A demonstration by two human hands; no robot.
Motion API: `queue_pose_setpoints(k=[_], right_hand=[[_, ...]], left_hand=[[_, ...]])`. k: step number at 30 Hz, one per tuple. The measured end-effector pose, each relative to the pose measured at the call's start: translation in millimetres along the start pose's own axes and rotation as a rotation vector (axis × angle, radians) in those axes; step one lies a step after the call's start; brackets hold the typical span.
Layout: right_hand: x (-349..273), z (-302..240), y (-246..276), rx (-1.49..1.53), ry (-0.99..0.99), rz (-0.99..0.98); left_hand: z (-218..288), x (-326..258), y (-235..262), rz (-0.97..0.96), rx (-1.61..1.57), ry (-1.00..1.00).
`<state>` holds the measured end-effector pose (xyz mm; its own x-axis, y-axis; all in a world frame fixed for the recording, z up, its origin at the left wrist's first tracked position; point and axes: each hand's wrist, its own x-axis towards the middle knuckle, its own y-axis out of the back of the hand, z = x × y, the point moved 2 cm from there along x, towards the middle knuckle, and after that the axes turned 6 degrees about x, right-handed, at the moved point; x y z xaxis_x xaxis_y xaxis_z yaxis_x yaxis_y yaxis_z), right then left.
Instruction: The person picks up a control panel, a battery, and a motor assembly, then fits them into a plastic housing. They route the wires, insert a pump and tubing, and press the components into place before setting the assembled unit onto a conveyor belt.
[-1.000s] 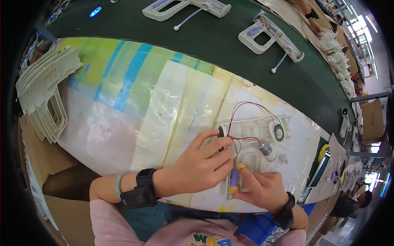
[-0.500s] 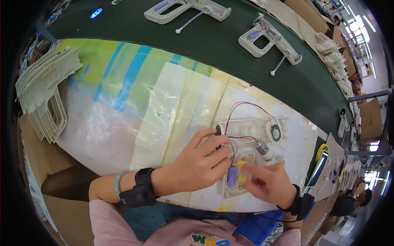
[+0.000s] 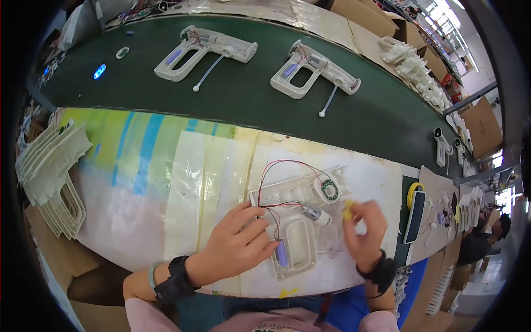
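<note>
A white plastic housing half with a looped handle lies in front of me, a purple cylindrical battery in its handle. My left hand rests over its left side, fingers spread and stretched, fingertips at the red and black wires; its thumb is hidden. The wires run to a small silver motor with a white end and to a green ring-shaped circuit board. To the right, my right hand, partly blurred, pinches a small yellow piece, seemingly tape, above the table.
Two similar housings with wired parts lie on the green belt beyond the table. Stacked white shells stand at left. A yellow tape roll and a dark-screened device lie at right. A person is farther right.
My right hand has moved from the handle's battery area up and right, with the yellow piece in its fingers. My left hand stays at the housing. The view has shifted.
</note>
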<state>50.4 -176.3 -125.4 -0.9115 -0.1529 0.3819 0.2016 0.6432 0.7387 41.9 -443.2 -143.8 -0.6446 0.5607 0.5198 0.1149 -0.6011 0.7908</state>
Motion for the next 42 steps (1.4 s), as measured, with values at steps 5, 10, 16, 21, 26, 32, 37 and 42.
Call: queue_pose_setpoints(k=[5, 10, 16, 21, 26, 32, 37, 42], right_hand=[[26.6, 31.7, 1.7, -0.028, -0.15, -0.095], [19.3, 6.1, -1.0, -0.157, -0.059, -0.087], [19.3, 8.7, 0.0, -0.028, 0.036, -0.025], [21.0, -18.0, 6.0, 0.128, 0.137, 0.093], [-28.5, -20.1, -13.2, 0.199, 0.132, -0.068], [-28.6, -21.9, -6.0, 0.05, 0.111, -0.335], [19.8, -34.4, 17.3, -0.202, 0.227, -0.507], [58.3, -40.6, -0.9, -0.186, 0.5, -0.408]], left_hand=[[-5.3, 2.0, 3.1, -0.136, -0.132, 0.052], [12.8, 9.4, 9.9, -0.17, -0.012, 0.059], [16.5, 72.7, 11.3, -0.051, -0.042, 0.045], [4.5, 112.3, -36.6, -0.299, -0.1, -0.131], [-17.3, 118.2, -72.6, -0.515, -0.022, 0.037], [-42.6, 105.3, -42.5, -0.056, -0.464, 0.353], [-61.1, 78.1, -21.8, 0.269, -1.361, 0.921], [-69.4, 63.3, -20.5, 0.255, -1.373, 0.891]])
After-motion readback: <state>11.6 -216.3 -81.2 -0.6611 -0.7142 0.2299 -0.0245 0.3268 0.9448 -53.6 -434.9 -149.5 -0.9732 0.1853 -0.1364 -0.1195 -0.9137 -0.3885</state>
